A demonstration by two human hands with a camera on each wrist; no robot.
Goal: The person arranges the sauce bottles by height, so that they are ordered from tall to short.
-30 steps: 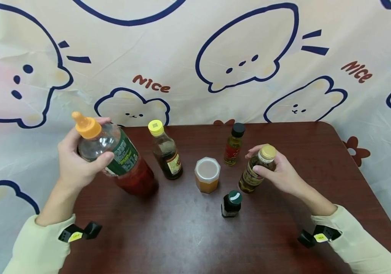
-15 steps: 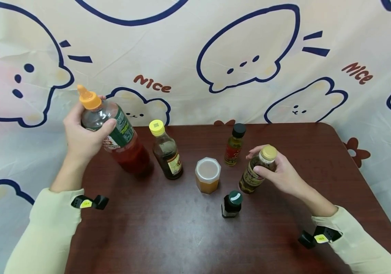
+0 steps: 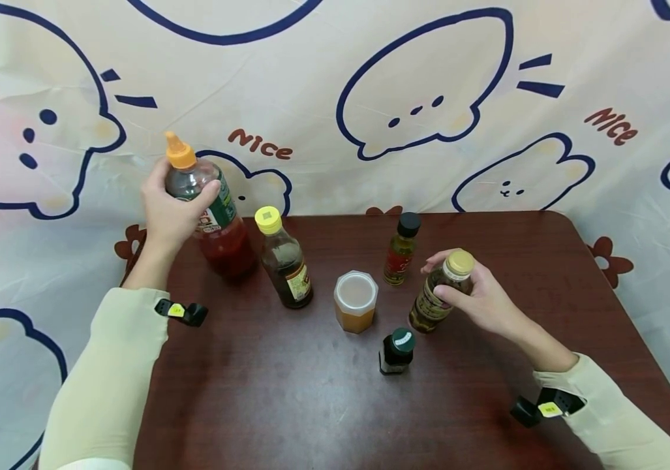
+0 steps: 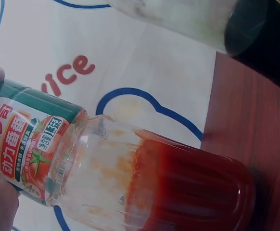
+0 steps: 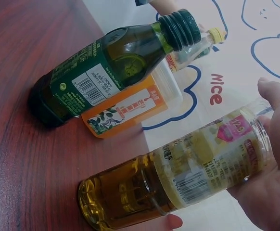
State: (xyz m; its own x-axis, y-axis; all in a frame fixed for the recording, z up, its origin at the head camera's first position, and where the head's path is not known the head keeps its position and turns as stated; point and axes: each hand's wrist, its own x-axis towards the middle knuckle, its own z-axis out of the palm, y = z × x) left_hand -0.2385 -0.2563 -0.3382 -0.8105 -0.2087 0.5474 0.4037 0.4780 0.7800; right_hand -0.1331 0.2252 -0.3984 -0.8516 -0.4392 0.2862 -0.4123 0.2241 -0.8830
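Note:
At the back left, my left hand (image 3: 171,210) grips the upper part of a large ketchup bottle (image 3: 228,247) with an orange nozzle cap. Tomatoes show on its green label (image 4: 34,144) in the left wrist view, with red ketchup in the lower half. Whether its base touches the table is hard to tell. On the right, my right hand (image 3: 490,300) holds a yellow-capped oil bottle (image 3: 430,305) round its upper part. That bottle's golden oil (image 5: 125,192) and pale label show in the right wrist view; its base rests on the table.
Between the hands on the brown table (image 3: 288,398) stand a yellow-capped sauce bottle (image 3: 288,267), a white-lidded jar (image 3: 355,303) of orange contents, a small dark green-capped bottle (image 3: 396,352) and a black-capped bottle (image 3: 399,254). A patterned cloth (image 3: 311,78) hangs behind.
My left hand has moved the ketchup bottle away from me and slightly right, toward the table's back edge, and it stands more upright. The right hand and its oil bottle have not moved.

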